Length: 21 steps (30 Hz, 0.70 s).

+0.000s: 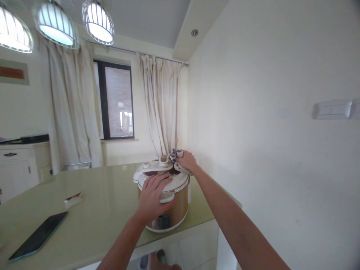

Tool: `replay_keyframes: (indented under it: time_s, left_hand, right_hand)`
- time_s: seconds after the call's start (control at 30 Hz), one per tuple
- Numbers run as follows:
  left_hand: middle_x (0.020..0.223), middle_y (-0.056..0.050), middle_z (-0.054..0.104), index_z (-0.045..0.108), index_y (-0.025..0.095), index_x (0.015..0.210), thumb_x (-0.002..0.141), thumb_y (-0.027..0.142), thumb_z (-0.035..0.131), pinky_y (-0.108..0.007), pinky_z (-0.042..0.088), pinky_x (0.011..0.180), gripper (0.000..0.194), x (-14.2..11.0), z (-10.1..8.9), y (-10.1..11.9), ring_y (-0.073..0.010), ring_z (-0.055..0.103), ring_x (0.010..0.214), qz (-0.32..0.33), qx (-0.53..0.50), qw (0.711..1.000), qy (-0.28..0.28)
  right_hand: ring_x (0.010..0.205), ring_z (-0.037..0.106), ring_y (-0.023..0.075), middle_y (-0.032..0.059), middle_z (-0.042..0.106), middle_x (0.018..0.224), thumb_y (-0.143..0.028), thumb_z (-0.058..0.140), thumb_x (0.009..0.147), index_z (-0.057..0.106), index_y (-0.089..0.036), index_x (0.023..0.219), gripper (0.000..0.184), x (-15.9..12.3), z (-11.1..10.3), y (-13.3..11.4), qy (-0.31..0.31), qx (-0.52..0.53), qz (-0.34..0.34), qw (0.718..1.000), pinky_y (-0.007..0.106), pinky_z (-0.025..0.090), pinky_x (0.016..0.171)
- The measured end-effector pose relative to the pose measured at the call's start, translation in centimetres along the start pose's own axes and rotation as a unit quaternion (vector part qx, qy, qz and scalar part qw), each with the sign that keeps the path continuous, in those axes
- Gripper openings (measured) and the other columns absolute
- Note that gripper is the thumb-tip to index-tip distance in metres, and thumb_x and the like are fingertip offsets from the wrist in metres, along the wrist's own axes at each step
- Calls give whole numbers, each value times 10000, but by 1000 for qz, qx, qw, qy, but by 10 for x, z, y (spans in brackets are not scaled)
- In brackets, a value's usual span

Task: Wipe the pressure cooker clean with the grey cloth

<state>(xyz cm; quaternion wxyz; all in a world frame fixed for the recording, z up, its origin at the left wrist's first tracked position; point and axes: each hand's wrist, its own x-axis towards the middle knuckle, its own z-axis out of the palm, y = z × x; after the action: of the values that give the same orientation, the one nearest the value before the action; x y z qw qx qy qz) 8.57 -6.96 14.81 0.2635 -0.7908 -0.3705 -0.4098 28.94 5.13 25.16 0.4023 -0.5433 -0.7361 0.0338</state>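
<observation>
At the wall-side end of a glossy olive-green table (pixel 98 191) sits a round white-and-gold electric cooker (pixel 181 198), lid down, and the left hand (pixel 154 195) lies spread across its front, fingers over the white lid, thumb low by the front catch (pixel 167 197). Across the top, the right hand (pixel 187 161) grips a bunched white-and-purplish cloth (pixel 176 154) against the lid's far right rim! Well off to the left lies a flat, dark tablet-like slab (pixel 39 235), with cream fabric curtains (pixel 161 101) hanging beyond the table.
</observation>
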Motion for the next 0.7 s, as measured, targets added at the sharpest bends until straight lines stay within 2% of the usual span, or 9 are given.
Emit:
replay_keyframes:
  time_s: [0.13,0.23,0.3,0.37,0.43,0.53,0.6,0.63,0.7]
  left_hand:
    - [1419,-114,681,646,257,1363,848,432,750,-498,396,1134,554,1,3,3,-326,606,1302,-2,1,1000,17]
    - [1413,-111,686,643,263,1365,828,412,754,-502,378,1144,568,1,4,3,-332,607,1302,-3,1,1000,22]
    - [1429,-115,677,628,260,1382,787,401,775,-509,361,1156,629,0,4,1,-342,602,1308,-2,-3,1000,14]
    - [1450,-117,663,614,256,1398,746,387,793,-516,354,1161,689,-1,4,0,-351,598,1313,0,-7,1000,3]
    - [1451,-113,663,611,256,1396,747,374,788,-519,360,1155,683,-2,4,0,-351,598,1313,-2,-7,1000,1]
    - [1422,-107,684,617,260,1373,810,380,755,-518,373,1140,592,-2,4,0,-337,608,1299,-1,-5,1000,12]
    - [1413,-107,689,622,262,1364,834,398,747,-518,382,1132,562,-2,5,0,-333,614,1291,2,-4,1000,19]
    - [1411,-108,690,626,264,1360,835,403,749,-519,386,1129,558,-1,5,1,-334,617,1287,1,-3,1000,21]
    - [1401,-111,694,633,264,1350,829,404,751,-521,393,1123,552,-1,5,1,-336,626,1274,-5,-2,1000,25]
  right_hand:
    - [1002,685,252,68,753,1029,-281,649,887,719,-211,1086,222,-63,6,14,52,45,-3,998,326,502,871]
    - [1003,649,268,89,689,1022,-293,610,848,694,-233,1032,210,-139,39,22,177,190,-67,963,374,527,910]
    - [942,639,271,87,642,1014,-338,644,803,687,-245,1074,290,-182,66,21,206,267,-89,937,381,553,837]
    - [931,637,274,87,612,1010,-352,619,816,687,-254,1109,316,-203,86,19,228,297,-83,924,393,563,822]
    - [971,645,284,100,619,1042,-363,608,820,692,-255,1118,328,-193,91,18,244,300,-70,920,411,569,862]
    - [1078,664,297,135,685,1132,-386,617,810,695,-231,1106,343,-132,73,28,244,287,-5,926,435,555,981]
    - [1086,695,299,150,741,1129,-442,609,822,693,-203,1106,380,-88,56,43,203,292,94,930,437,562,990]
    - [1078,713,301,145,767,1097,-472,597,830,699,-198,1085,388,-73,50,53,152,297,134,933,438,574,974]
    - [1080,732,304,130,795,1058,-506,544,855,708,-191,1070,415,-64,48,72,123,300,159,933,444,592,946]
